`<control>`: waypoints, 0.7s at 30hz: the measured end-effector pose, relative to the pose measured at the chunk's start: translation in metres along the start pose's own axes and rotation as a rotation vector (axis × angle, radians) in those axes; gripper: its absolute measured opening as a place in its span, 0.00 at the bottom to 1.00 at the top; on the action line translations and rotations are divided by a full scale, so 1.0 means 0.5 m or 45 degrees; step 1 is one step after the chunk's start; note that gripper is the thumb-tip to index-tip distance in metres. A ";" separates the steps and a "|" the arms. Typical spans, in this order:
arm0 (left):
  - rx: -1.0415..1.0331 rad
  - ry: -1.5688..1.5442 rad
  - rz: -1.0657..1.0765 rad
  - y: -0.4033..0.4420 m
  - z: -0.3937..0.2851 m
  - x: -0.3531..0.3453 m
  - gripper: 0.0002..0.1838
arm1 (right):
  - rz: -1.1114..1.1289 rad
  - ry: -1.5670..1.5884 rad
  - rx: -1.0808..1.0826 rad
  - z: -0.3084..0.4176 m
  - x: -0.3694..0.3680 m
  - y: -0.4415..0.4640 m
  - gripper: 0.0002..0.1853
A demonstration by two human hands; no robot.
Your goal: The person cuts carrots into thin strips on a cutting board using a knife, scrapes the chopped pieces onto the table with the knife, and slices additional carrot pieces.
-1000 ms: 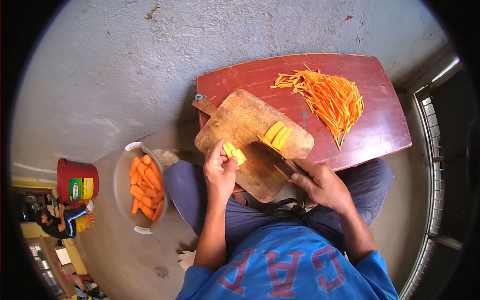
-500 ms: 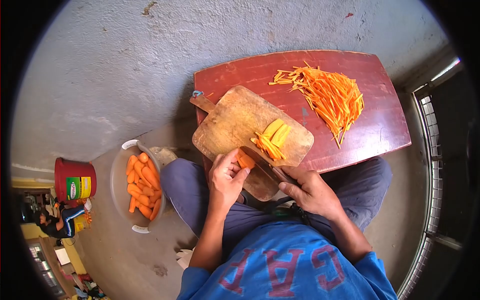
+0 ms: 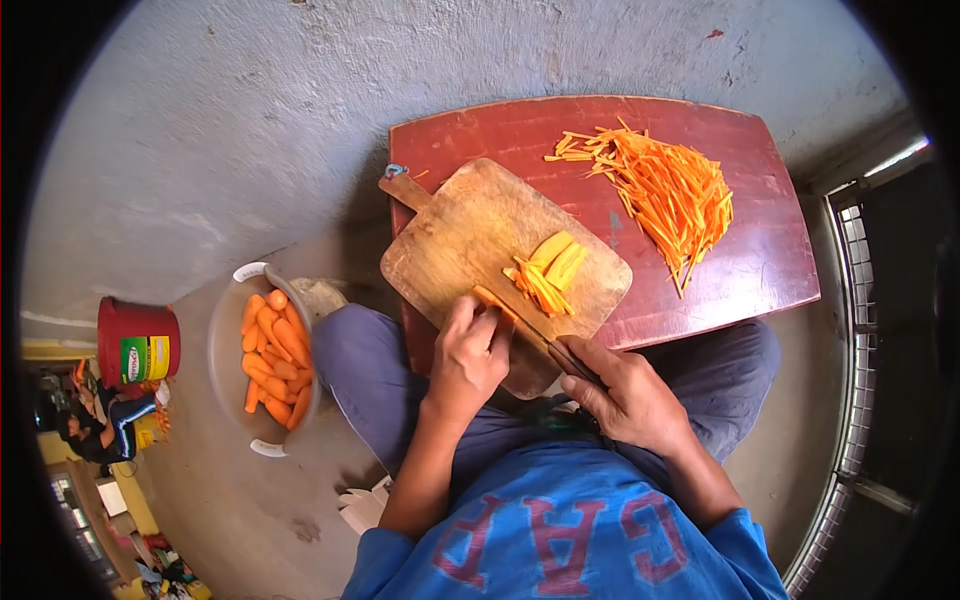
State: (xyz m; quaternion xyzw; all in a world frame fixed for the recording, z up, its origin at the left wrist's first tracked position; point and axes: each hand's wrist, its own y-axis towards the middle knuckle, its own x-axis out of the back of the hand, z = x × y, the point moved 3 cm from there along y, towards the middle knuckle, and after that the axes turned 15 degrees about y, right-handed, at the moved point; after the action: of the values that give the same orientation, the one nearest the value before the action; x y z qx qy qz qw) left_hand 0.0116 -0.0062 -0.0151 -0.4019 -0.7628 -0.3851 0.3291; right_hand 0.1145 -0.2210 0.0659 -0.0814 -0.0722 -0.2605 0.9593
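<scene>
My left hand [image 3: 468, 362] is closed with bent fingers on a piece of carrot [image 3: 486, 297] at the near edge of the wooden cutting board [image 3: 450, 235]. In my right hand [image 3: 632, 395] is the handle of a kitchen knife [image 3: 532, 328], its blade seen nearly edge-on beside the carrot piece. My left fingers hide part of that piece. Farther up the board lie carrot slices [image 3: 565, 262] and a few cut carrot strips [image 3: 540, 290]. A large heap of carrot strips [image 3: 680, 195] rests on the red table [image 3: 760, 240] to the right.
On the floor at left stands a grey tub [image 3: 222, 385] of whole carrots [image 3: 280, 345]. Beyond it are a red bucket [image 3: 112, 340] and another person [image 3: 105, 425]. A rough wall [image 3: 250, 130] runs behind the table, and a metal grille [image 3: 858, 330] is at right.
My left hand has turned over the carrot piece, its knuckles now facing up. The knife blade has tilted from showing its flat side to nearly edge-on. The view has shifted slightly.
</scene>
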 end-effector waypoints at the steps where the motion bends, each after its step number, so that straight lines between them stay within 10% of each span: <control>1: -0.024 0.044 0.022 0.000 -0.003 0.000 0.13 | 0.026 -0.012 -0.011 -0.002 -0.001 0.000 0.27; 21: -0.191 0.255 -0.001 -0.019 0.006 -0.005 0.20 | 0.189 -0.279 0.138 -0.012 -0.020 0.087 0.26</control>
State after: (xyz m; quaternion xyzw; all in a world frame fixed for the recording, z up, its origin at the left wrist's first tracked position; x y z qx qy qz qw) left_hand 0.0038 -0.0082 -0.0218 -0.3845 -0.6953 -0.4794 0.3725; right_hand 0.1286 -0.1803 0.0530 -0.0625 -0.1844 -0.1739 0.9653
